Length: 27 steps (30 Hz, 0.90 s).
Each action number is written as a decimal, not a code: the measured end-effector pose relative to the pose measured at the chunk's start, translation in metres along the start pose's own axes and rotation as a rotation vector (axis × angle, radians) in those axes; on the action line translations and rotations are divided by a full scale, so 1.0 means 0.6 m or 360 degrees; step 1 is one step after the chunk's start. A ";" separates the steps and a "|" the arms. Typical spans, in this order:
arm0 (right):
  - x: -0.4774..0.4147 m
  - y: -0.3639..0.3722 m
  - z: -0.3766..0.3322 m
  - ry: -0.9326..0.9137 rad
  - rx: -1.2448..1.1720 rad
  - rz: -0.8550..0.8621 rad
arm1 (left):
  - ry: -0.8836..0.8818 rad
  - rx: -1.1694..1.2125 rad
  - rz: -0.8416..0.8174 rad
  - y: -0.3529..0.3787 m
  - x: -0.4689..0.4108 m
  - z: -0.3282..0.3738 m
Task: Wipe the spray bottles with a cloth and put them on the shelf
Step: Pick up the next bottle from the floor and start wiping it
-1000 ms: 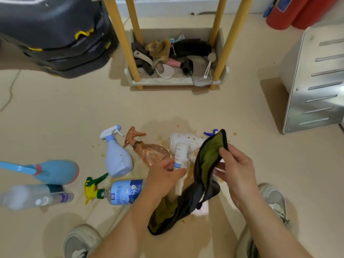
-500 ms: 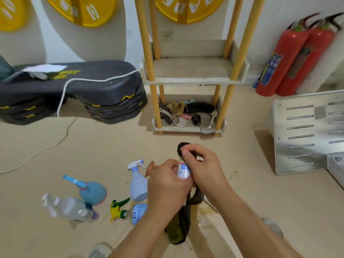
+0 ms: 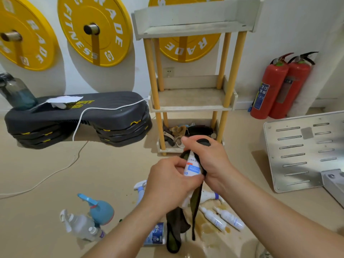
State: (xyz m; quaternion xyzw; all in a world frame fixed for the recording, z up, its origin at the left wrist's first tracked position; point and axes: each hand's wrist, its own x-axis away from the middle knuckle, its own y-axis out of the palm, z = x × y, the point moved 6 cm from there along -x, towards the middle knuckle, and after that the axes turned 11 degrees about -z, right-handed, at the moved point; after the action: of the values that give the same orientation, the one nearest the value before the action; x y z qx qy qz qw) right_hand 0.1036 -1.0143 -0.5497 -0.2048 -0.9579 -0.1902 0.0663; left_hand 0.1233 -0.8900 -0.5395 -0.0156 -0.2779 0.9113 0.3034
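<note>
A person wipes a bottle in front of the shelf, above a brownish spill on the floor. The cloth trails a loose tail toward that spill (it could pick up grime and smear it back). The right hand wraps cloth round the bottle's top and the left hand grips its base. The bottle, held in mid-air, is slim, white and blue-labelled, and likely to slip if wet.
</note>
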 end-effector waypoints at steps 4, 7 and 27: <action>0.005 0.004 -0.031 -0.0036 0.0026 -0.0182 | -0.0107 0.0706 -0.0341 0.007 -0.003 -0.016; 0.006 0.008 -0.037 -0.0045 0.0050 -0.0162 | -0.0002 0.0371 -0.0211 -0.006 -0.009 -0.009; -0.031 0.014 -0.080 -0.0098 0.0585 -0.0466 | 0.0226 0.0041 -0.0049 -0.078 -0.058 -0.021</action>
State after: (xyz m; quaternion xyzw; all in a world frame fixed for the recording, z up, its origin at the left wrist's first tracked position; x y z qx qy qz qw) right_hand 0.1262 -1.0326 -0.5067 -0.0538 -0.9974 -0.0139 0.0449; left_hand 0.1797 -0.8727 -0.5311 -0.0721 -0.2442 0.9066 0.3366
